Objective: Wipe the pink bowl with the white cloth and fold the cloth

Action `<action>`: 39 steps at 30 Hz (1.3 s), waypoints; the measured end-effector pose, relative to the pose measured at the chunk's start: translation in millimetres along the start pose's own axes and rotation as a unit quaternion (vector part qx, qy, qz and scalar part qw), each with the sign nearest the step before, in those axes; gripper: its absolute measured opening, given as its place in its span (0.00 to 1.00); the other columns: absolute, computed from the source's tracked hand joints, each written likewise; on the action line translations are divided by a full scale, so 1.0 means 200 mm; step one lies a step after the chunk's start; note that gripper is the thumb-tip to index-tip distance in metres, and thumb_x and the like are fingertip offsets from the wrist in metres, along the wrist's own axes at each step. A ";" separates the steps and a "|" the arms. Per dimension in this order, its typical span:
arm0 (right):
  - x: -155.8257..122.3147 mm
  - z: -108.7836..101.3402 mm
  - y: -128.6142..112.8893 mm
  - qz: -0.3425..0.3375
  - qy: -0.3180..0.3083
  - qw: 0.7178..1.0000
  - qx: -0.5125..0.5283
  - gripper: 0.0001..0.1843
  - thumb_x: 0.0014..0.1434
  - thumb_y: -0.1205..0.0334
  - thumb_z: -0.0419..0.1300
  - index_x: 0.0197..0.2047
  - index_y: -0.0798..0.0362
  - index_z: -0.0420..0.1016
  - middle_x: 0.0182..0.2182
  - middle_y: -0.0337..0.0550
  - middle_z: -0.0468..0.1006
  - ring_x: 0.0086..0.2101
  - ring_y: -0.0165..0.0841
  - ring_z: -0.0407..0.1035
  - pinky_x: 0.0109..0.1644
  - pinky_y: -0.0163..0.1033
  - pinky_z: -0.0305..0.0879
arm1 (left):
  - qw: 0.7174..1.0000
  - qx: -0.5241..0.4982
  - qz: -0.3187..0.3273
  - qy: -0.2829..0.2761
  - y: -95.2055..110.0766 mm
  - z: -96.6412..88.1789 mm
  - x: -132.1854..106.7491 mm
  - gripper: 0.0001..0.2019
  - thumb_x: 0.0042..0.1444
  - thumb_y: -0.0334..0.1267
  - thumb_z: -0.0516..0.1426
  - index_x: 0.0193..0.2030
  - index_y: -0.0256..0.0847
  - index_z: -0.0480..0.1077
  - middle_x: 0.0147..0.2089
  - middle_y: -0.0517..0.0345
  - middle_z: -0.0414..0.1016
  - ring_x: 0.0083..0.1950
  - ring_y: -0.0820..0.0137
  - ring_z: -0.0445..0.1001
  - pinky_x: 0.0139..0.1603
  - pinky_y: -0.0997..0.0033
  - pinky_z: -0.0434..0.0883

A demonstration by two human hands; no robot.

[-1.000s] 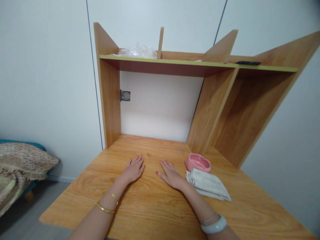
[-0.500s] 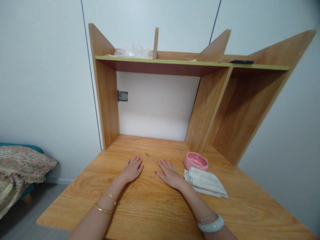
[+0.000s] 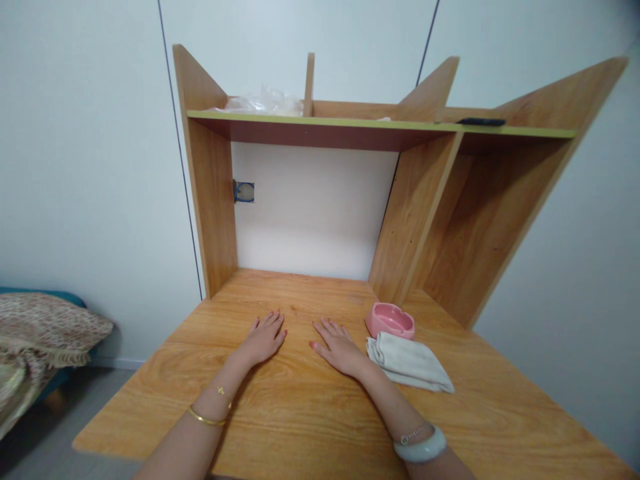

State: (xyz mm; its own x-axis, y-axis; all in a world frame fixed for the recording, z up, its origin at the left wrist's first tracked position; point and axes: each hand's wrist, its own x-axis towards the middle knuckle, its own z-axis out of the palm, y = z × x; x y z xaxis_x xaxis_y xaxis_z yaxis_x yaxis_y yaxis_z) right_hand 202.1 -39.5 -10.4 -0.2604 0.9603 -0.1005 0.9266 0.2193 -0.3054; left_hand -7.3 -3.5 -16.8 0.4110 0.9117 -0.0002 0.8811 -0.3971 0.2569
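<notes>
My left hand (image 3: 264,340) lies flat on the wooden desk (image 3: 295,413), fingers stretched out and holding nothing. To its right, my right hand (image 3: 337,348) also rests palm down on the desktop with its fingers spread. Just right of that hand is a folded pale grey cloth (image 3: 413,362). Behind the cloth stands a pink ashtray (image 3: 393,321) with notches in its rim; the cloth hides part of its front. Both of these are nearest to my right hand, and neither is held.
A wooden hutch rises at the back, its shelf (image 3: 350,133) holding a crumpled clear plastic bag (image 3: 267,101) and a flat black object (image 3: 481,122). An open socket box (image 3: 244,192) sits in the wall. At far left, a patterned throw (image 3: 50,327) covers teal furniture.
The view has shifted very slightly. Both hands, the cloth and the ashtray stay where they were on the desk.
</notes>
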 end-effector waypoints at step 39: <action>0.00 0.00 0.00 0.003 0.001 1.000 0.005 0.37 0.58 0.40 0.36 0.64 0.54 0.43 0.64 0.47 0.39 0.62 0.39 0.32 0.61 0.47 0.30 | 1.000 0.008 -0.006 -0.005 0.01 -0.01 0.00 0.29 0.58 0.47 0.34 0.63 0.34 0.46 0.66 0.50 0.41 0.67 0.66 0.39 0.63 0.56 0.41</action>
State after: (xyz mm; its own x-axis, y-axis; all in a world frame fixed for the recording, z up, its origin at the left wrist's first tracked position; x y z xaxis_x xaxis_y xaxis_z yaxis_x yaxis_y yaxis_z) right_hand 202.2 -40.2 -9.6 -0.2537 0.9621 -0.0999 0.9256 0.2114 -0.3140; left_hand -7.0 -4.6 -15.6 0.4020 0.9155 -0.0133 0.8896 -0.3871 0.2422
